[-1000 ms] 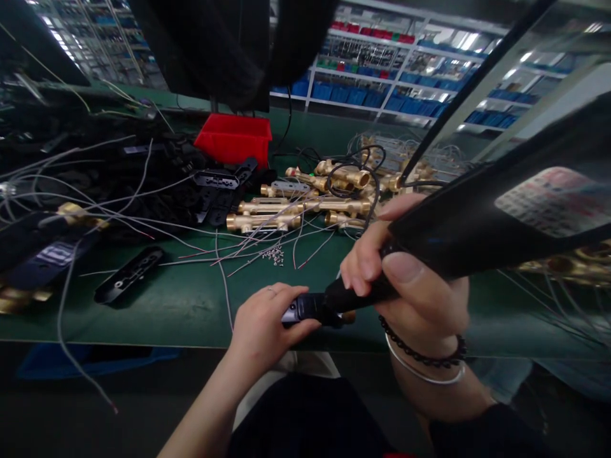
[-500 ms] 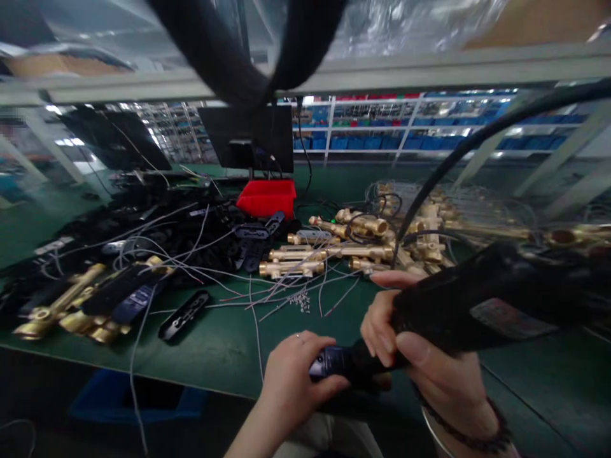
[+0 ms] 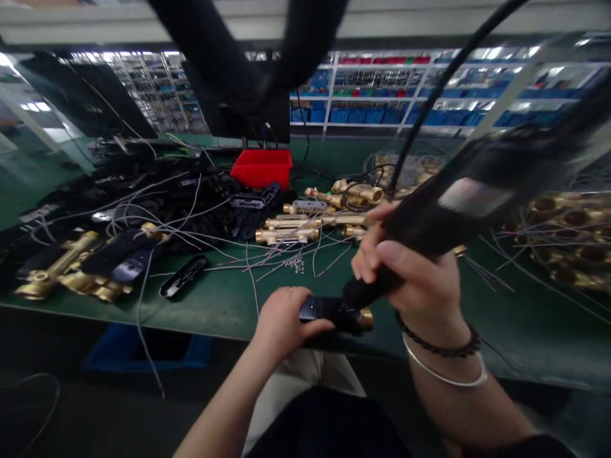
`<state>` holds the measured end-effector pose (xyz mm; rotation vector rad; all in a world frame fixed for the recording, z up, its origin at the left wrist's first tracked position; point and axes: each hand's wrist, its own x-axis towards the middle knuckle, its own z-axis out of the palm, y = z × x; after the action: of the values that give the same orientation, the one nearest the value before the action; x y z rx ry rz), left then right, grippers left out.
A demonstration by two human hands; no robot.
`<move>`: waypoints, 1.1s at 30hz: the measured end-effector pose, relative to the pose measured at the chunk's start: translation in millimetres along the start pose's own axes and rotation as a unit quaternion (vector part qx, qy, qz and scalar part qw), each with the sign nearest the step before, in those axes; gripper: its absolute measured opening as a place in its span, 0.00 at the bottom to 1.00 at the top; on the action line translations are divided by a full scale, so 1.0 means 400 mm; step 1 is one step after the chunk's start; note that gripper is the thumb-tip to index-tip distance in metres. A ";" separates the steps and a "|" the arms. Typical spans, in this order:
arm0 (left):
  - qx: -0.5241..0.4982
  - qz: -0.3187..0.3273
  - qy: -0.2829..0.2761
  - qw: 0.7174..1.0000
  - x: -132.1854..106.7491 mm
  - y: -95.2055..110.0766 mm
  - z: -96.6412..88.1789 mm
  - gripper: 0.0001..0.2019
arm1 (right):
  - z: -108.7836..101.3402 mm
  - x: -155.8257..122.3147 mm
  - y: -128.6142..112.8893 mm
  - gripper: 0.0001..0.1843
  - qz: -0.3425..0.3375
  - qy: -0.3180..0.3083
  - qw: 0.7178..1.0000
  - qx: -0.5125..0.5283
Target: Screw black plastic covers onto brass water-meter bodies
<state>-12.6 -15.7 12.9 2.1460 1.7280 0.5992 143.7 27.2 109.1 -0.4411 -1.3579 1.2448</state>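
My left hand (image 3: 281, 323) grips a brass valve body with a black cover (image 3: 331, 310) at the table's front edge, its brass end showing on the right. In my right hand (image 3: 424, 280), fingers wrapped round it, is a black corded electric screwdriver (image 3: 424, 213), tilted with its nose down to the left. The nose sits at the right part of the cover; whether the tip touches a screw there cannot be made out. Just beyond my hands lies a small heap of screws (image 3: 296, 263). A loose black cover (image 3: 184, 277) rests further left.
Brass valve bodies (image 3: 286, 235) with grey wires lie behind the screws, more brass parts (image 3: 573, 235) at right. Black covers pile up at left near a red bin (image 3: 262, 168). A blue crate (image 3: 109, 350) stands below the table. The screwdriver's cable (image 3: 429, 102) hangs overhead.
The electric screwdriver has swung steeper, its rear end rising, and its nose is now over the black cover's right part. My left hand keeps its hold. The whole view has shifted downward.
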 end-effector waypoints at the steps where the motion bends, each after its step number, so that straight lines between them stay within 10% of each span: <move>1: -0.002 -0.005 -0.004 1.000 0.000 0.000 0.001 0.21 | 0.011 0.001 -0.014 0.14 -0.013 0.032 0.999 -0.001; 5: 0.002 -0.020 0.000 1.000 -0.001 0.004 0.006 0.21 | 0.059 0.004 -0.042 0.14 -0.033 0.102 0.994 -0.018; 33: -0.019 -0.003 0.015 1.000 -0.008 0.001 0.013 0.22 | 0.083 0.010 0.031 0.12 0.011 0.016 0.999 -0.028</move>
<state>-10.0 -18.8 8.3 2.1157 1.7242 0.6607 108.3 21.9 108.9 -0.5138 -1.3666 1.2165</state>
